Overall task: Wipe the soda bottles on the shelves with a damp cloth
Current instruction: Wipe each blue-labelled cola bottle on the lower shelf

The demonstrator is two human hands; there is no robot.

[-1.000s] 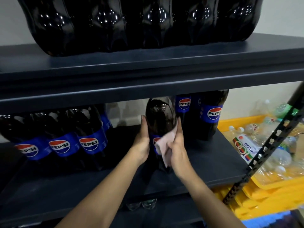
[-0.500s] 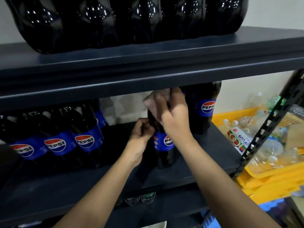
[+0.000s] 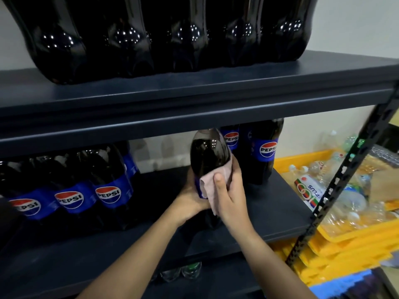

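Head view shows your right hand (image 3: 232,192) curled round the Pepsi bottle (image 3: 209,160) at label height, thumb pressing the pink cloth (image 3: 212,186) flat to it so the damp face rubs the plastic. Your left hand (image 3: 191,200) cups the opposite side, fingers wrapped behind, likely to stop the bottle turning or tipping under the wipe. It stands upright on the middle shelf (image 3: 269,208), set forward of its neighbours, which gives both hands room. Behind it stand two more Pepsi bottles (image 3: 264,151); to the left, a labelled row (image 3: 71,199). Dark bottle bases (image 3: 159,37) line the shelf above.
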